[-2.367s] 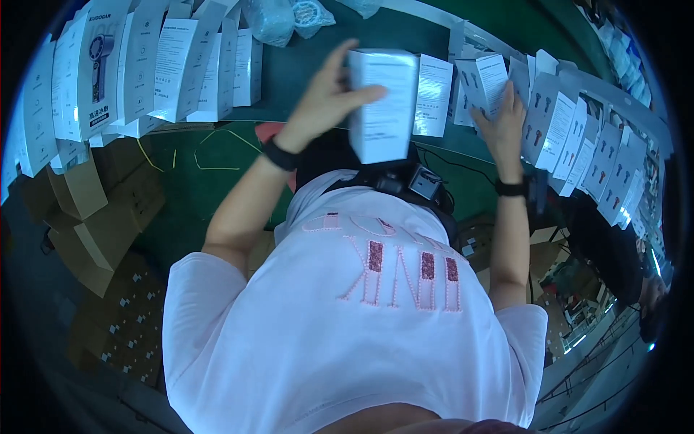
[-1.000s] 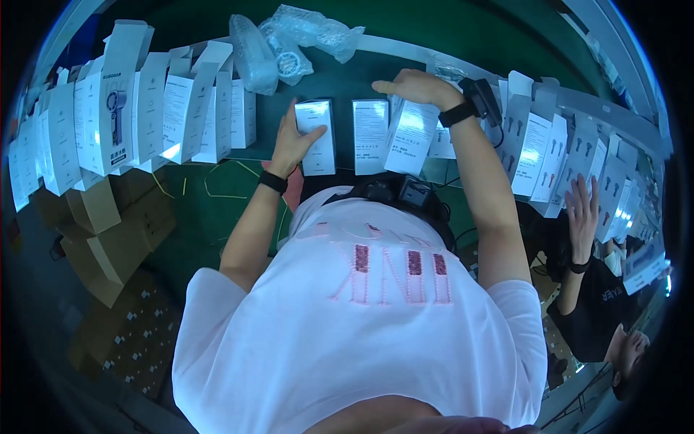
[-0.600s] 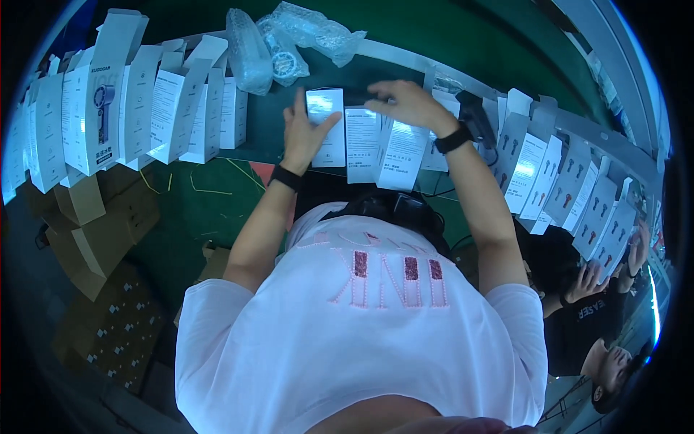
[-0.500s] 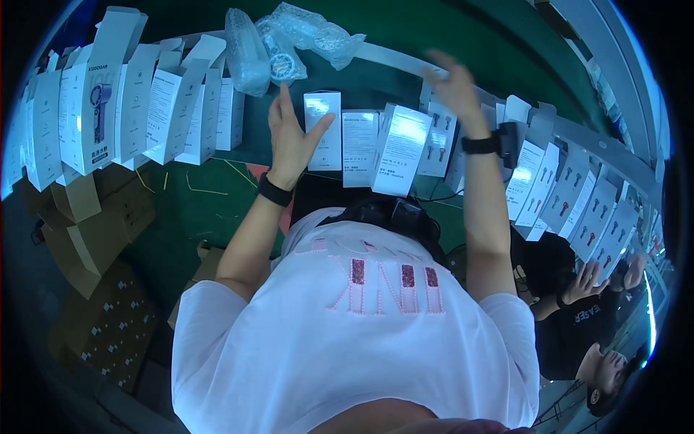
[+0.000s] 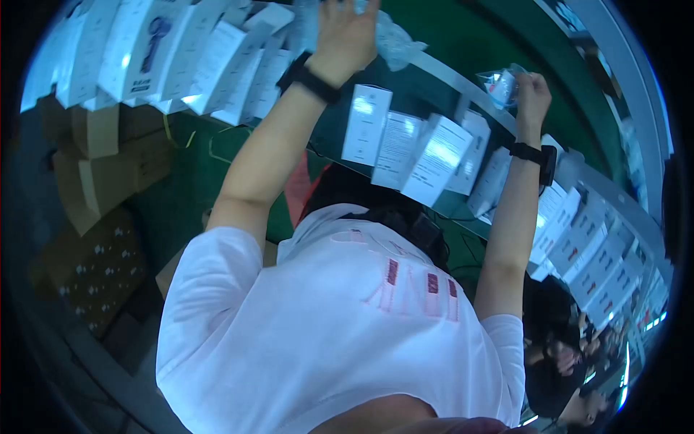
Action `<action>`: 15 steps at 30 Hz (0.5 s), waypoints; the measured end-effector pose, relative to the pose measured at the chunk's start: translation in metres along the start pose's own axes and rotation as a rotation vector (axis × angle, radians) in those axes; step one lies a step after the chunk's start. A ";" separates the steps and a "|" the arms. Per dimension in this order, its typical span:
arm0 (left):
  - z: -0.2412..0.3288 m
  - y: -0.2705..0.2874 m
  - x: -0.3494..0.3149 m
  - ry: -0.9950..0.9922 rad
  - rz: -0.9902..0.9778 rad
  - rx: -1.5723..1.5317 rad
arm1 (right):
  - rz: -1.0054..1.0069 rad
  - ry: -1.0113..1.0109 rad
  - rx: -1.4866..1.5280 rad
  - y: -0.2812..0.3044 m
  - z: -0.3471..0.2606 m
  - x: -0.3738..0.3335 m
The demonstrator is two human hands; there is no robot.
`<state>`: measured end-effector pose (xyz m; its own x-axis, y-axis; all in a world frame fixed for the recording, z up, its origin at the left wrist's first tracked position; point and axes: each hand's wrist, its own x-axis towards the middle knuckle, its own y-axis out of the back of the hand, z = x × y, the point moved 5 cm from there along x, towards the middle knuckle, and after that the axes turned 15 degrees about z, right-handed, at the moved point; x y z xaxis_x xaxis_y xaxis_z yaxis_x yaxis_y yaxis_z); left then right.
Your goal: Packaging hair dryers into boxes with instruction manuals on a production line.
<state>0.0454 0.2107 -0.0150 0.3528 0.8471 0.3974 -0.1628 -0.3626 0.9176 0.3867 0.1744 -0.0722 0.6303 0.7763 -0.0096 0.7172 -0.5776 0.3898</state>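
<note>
Right hand (image 5: 531,90) closed around clear plastic bag (image 5: 499,83).

My view is dim and bluish, with glare on the white boxes (image 5: 365,123), my raised left hand (image 5: 345,32) slightly blurred, and edges bent into black corners.

White T-shirt (image 5: 325,325), black wristbands (image 5: 309,76)

White cartons (image 5: 366,124) stand in a row along the green bench (image 5: 463,43), more of them crowding the far left (image 5: 144,50) and lower right (image 5: 585,253). Brown cardboard boxes (image 5: 108,166) are stacked at the left, below the bench.
</note>
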 end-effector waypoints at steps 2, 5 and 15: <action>-0.006 -0.037 0.018 -0.124 -0.038 0.080 | -0.204 -0.094 0.006 -0.047 -0.002 -0.022; 0.051 -0.060 0.030 -0.402 -0.090 0.452 | -0.386 0.102 -0.471 -0.079 0.026 -0.030; -0.002 -0.045 0.073 0.054 -0.194 -0.773 | -0.150 0.392 -0.307 -0.007 -0.139 -0.046</action>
<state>0.0764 0.2901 -0.0269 0.3979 0.8925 0.2122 -0.7029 0.1480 0.6957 0.3111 0.1775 0.0531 0.3264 0.9152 0.2363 0.6337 -0.3974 0.6637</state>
